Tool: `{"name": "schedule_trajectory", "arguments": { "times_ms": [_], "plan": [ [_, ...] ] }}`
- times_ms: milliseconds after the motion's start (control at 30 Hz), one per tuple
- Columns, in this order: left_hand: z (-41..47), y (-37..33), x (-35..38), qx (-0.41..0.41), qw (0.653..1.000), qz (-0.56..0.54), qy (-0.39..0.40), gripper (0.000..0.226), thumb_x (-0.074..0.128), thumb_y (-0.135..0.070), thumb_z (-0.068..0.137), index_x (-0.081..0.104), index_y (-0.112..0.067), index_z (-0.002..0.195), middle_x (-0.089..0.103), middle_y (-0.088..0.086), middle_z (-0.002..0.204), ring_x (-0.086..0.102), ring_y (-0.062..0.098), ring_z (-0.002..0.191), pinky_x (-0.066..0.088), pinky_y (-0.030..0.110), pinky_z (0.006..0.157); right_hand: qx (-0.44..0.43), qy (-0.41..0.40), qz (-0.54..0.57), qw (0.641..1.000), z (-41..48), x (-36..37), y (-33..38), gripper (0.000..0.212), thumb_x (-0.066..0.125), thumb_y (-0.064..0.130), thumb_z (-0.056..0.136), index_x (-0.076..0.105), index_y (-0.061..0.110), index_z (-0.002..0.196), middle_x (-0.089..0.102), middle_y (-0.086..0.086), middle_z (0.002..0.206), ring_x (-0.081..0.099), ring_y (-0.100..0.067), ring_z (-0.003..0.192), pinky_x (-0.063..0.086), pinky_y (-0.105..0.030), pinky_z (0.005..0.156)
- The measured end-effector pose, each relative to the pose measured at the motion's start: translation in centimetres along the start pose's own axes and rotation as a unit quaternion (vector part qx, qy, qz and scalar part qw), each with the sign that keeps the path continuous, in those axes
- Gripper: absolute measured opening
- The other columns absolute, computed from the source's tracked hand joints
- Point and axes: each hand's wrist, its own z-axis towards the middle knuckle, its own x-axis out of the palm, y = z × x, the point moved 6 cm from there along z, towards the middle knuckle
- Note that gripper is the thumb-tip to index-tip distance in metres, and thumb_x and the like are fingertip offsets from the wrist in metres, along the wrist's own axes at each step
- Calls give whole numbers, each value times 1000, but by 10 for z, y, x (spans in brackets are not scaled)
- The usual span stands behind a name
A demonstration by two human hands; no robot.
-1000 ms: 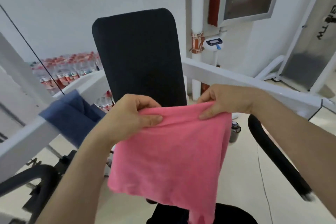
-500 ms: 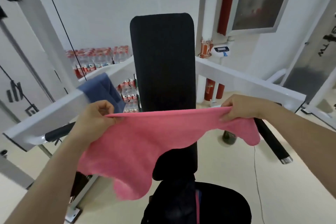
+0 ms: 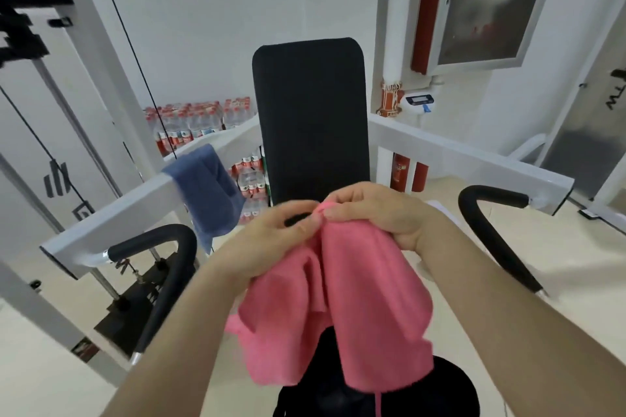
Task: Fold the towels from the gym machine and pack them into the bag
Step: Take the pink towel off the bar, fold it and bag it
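Pink towel (image 3: 355, 298) hanging lengthwise downward, top corners pinched together by both hands' fingers (image 3: 306, 225)

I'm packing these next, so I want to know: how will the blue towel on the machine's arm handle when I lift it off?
Probably floppy: the blue towel drapes limply over the white bar, as the pink towel sags from both hands. Likely light, since thin cloth hangs in soft folds. It may slide off easily, as nothing seems to pin it.

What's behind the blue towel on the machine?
The blue towel drapes over the white arm. Water bottles show behind it. The stretch of arm beneath it is covered.
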Motion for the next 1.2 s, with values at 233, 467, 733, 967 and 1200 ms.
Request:
{"name": "schedule_trajectory", "arguments": {
  "times_ms": [233, 467, 733, 967, 1200],
  "plan": [
    [4, 7, -37, 0, 992, -93, -91, 17, 65, -18, 86, 74, -7, 97, 75, 14, 91, 70, 23, 81, 59, 33, 78, 5, 0, -94, 996, -8, -25, 5, 15, 75, 20, 81, 74, 8, 90, 69, -6, 86, 64, -16, 80, 53, -27, 74],
    [18, 31, -59, -96, 947, -223, -212, 11, 67, -18, 87, 69, -10, 94, 68, 6, 80, 62, 17, 70, 57, 27, 63, -28, -119, 187, 975, 1, -43, -13, 12, 61, 19, 90, 66, 8, 91, 64, -6, 83, 59, -16, 76, 50, -28, 69],
    [24, 1, -7, 30, 920, -354, -168, 28, 48, 9, 92, 68, -11, 91, 61, 3, 68, 59, 11, 62, 51, 21, 58, -89, -259, 199, 941, 12, 14, -9, 15, 63, 17, 93, 71, 6, 101, 73, -8, 89, 70, -15, 83, 59, -28, 77],
    [14, -21, 5, 208, 971, 21, -116, 41, 64, 15, 81, 74, -19, 102, 58, 5, 109, 62, 9, 102, 51, 22, 90, -66, -231, 349, 906, 12, 13, -16, 19, 62, 12, 92, 71, 1, 104, 72, -18, 91, 71, -27, 88, 57, -36, 77],
    [19, -26, -9, 185, 943, 219, -170, 13, 81, -32, 72, 72, -26, 79, 61, -10, 94, 57, 8, 93, 49, 23, 82, -36, -156, 263, 951, 10, 10, -17, 33, 63, 15, 82, 71, 1, 110, 73, -17, 98, 70, -25, 86, 60, -30, 74]
  ]
}}
